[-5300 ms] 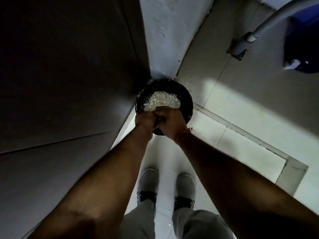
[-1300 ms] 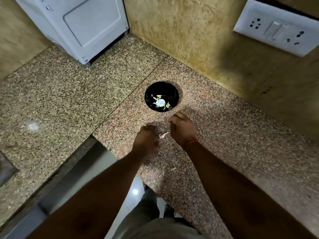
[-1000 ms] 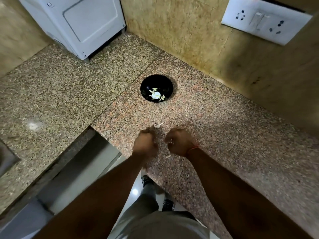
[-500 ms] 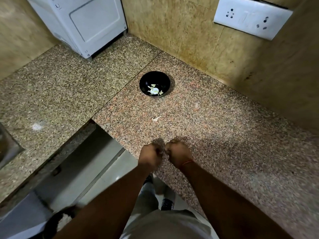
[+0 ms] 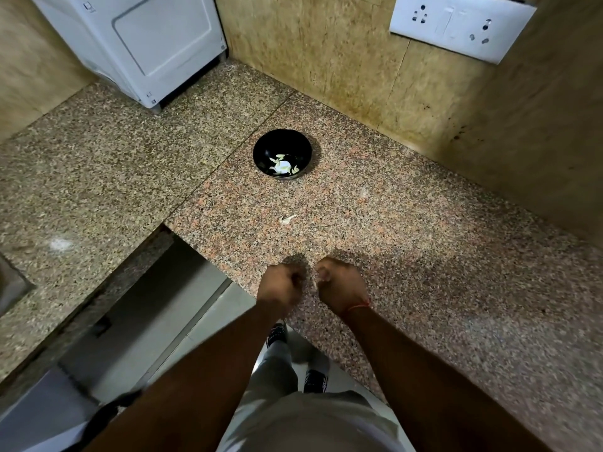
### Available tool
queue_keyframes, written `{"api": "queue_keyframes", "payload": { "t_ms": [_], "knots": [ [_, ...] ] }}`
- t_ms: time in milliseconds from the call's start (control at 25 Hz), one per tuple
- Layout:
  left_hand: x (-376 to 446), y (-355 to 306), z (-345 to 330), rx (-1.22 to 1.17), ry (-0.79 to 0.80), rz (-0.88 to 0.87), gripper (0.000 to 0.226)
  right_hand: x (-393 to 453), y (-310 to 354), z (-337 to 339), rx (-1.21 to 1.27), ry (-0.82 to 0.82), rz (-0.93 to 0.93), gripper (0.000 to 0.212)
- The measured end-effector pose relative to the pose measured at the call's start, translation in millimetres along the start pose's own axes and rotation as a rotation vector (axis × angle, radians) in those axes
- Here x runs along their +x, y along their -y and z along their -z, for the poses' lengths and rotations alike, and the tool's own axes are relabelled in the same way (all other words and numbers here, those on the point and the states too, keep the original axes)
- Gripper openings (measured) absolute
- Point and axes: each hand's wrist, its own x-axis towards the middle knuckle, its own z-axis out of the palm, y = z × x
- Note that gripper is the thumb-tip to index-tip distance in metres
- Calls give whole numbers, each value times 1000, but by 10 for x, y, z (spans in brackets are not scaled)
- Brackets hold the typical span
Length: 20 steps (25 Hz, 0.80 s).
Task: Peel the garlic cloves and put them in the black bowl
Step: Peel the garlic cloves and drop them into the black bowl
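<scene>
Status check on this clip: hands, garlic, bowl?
Left hand and right hand curled, close together at counter edge; contents unclear. One garlic clove loose on counter. Black bowl holds peeled cloves; path clear.

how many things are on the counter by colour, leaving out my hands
black: 1, the bowl
white: 2, the appliance and the loose garlic clove
total: 3

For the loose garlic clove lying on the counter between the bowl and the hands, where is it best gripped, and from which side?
Probably pinch the garlic clove across its plump lower-left body, coming from above, since it lies flat on the granite counter with its thin tail pointing up-right toward the black bowl. The tail looks too slender to grip.
</scene>
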Motion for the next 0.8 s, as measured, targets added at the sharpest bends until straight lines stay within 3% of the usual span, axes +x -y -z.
{"api": "queue_keyframes", "payload": {
  "t_ms": [200, 600, 800],
  "knots": [
    [84, -19, -12, -72, 57, 39, 37, -47, 62, -71, -24, 34, -89, 15],
    [85, -71, -38, -149, 79, 55, 15, 4, 82, -104, -124, 140, -21, 8],
    [17, -73, -58, -146, 39, 33, 29, 49, 55, -81, -23, 182, -66, 12]
  ]
}}
